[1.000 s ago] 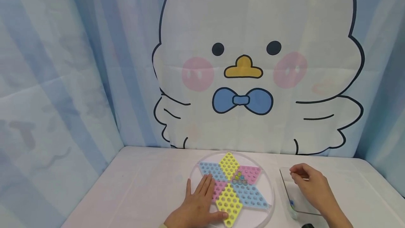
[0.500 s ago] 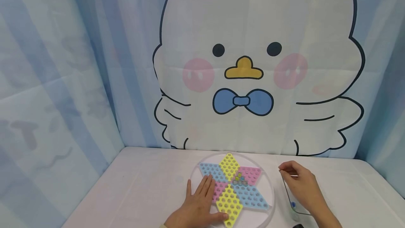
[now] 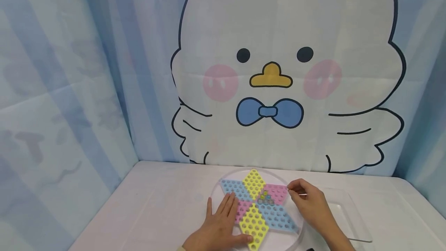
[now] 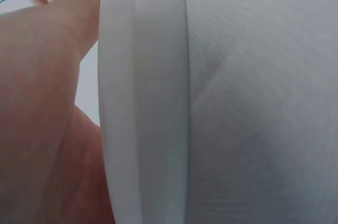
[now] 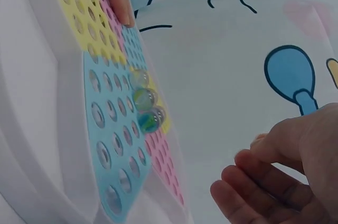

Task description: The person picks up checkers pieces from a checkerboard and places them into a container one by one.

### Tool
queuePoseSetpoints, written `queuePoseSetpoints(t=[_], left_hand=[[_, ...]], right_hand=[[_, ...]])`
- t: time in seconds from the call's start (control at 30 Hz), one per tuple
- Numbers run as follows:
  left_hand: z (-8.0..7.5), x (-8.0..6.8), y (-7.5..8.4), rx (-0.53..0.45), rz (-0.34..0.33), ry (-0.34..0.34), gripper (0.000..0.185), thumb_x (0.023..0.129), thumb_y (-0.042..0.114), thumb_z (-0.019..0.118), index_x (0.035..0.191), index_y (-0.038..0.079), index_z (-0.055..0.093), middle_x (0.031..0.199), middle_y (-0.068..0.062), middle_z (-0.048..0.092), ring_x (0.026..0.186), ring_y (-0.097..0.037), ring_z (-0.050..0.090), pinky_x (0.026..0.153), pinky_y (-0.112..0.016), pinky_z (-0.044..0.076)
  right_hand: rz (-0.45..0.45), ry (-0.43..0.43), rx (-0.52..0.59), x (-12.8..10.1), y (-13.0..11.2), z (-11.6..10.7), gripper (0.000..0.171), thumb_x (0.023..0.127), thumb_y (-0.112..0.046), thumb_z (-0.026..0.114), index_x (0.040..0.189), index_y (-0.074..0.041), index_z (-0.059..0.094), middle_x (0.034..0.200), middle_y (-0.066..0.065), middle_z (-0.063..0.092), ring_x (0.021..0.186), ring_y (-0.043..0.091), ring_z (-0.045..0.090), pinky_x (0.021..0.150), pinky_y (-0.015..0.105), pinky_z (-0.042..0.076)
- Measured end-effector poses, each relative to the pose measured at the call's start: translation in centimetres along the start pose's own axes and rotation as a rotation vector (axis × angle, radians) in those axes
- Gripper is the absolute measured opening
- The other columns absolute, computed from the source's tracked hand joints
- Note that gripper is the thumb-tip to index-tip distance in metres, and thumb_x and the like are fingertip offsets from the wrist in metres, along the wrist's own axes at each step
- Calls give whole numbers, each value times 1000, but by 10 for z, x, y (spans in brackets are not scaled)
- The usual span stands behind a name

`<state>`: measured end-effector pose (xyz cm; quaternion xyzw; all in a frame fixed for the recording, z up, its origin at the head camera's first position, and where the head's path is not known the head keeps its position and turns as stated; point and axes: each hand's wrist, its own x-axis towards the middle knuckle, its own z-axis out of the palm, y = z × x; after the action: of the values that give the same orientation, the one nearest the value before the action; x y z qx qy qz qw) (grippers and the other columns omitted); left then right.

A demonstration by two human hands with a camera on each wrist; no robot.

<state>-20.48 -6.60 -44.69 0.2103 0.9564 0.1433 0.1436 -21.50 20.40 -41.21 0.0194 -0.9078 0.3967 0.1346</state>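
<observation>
Beyond the board (image 3: 275,239) hangs a backdrop (image 3: 271,142) printed with a white bird in a blue bow tie (image 3: 268,112). To the right of the board lies a clear tray (image 3: 359,226), partly hidden behind my right forearm, and a black thing (image 3: 311,249), too cut off to make out, shows at the lower edge, near the board's near right side. All of it is on a white table (image 3: 153,204). My left hand (image 3: 221,227) covers much of the board's left pink diamond.

The board is round, so its star gives the direction: the two yellow diamonds line up nearly straight away from me, and the near blue one (image 3: 278,218) points out to the near right. The marbles (image 3: 265,198) have no long axis; they sit bunched at the inner end of the far right pink diamond (image 3: 278,191).

My left hand lies flat on the board, fingers straight, left of the marbles. My right hand (image 3: 308,202) is at the board's right edge, fingertips beside that pink diamond's outer corner and apart from the marbles. Thumb and forefinger are brought close; I cannot tell whether anything is between them.
</observation>
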Motion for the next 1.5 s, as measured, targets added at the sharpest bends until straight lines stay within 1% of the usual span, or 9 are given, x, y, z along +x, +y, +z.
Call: queuePoseSetpoints(t=[0.17, 0.4, 0.6, 0.73, 0.9, 1.13, 1.23, 1.5], left_hand=[[2, 2, 1, -2, -9, 0, 111, 79, 85, 46, 160, 13, 17, 169, -4, 8, 156, -23, 8, 116, -70, -1], [4, 3, 0, -9, -9, -16, 111, 80, 85, 45, 160, 14, 17, 169, -5, 8, 156, -23, 8, 115, -71, -1], [3, 2, 1, 20, 1, 8, 111, 81, 85, 45, 160, 13, 16, 169, -4, 8, 156, -23, 7, 116, -70, -1], [2, 0, 2, 29, 5, 20, 111, 81, 85, 45, 160, 12, 17, 169, -5, 8, 156, -24, 7, 116, -69, 0], [0, -1, 3, 28, 4, 16, 110, 81, 84, 45, 160, 11, 17, 168, -6, 8, 156, -24, 7, 116, -69, 0], [-1, -2, 3, 31, 6, 24, 111, 81, 84, 44, 159, 11, 17, 168, -6, 9, 156, -24, 7, 117, -69, 0], [0, -3, 2, 34, 10, 30, 111, 81, 85, 44, 159, 11, 18, 168, -6, 9, 156, -24, 8, 116, -69, 0], [1, -1, 2, 35, 4, 31, 111, 81, 85, 44, 159, 11, 18, 168, -6, 9, 156, -24, 8, 116, -69, 0]], right_hand=[[11, -29, 20, 2, -2, 14, 11, 94, -8, 62, 103, -7, 67, 99, 4, 70, 97, 17, 66, 82, 28, 55], [59, -42, 43, 1, 3, 30, 11, 93, -8, 63, 104, -7, 66, 100, 4, 70, 97, 16, 65, 83, 30, 55], [83, -42, 27, 1, 5, 38, 12, 92, -5, 63, 104, -7, 65, 101, 4, 69, 97, 16, 64, 85, 34, 55], [78, -26, 29, 0, 4, 42, 13, 90, -3, 64, 103, -7, 65, 100, 4, 69, 95, 15, 64, 85, 34, 55], [50, -14, 48, -1, 2, 45, 14, 89, -1, 66, 101, -6, 66, 98, 5, 69, 93, 14, 64, 82, 28, 55], [52, -32, 23, -1, 2, 49, 16, 88, -1, 68, 103, -7, 65, 97, 4, 68, 90, 12, 63, 81, 27, 54], [33, -24, 15, -2, 3, 52, 16, 87, -1, 69, 102, -7, 65, 97, 3, 67, 90, 11, 62, 80, 25, 54], [-4, -8, 3, -4, 3, 55, 18, 83, 1, 72, 96, -10, 66, 92, 1, 67, 88, 10, 62, 80, 26, 54]])
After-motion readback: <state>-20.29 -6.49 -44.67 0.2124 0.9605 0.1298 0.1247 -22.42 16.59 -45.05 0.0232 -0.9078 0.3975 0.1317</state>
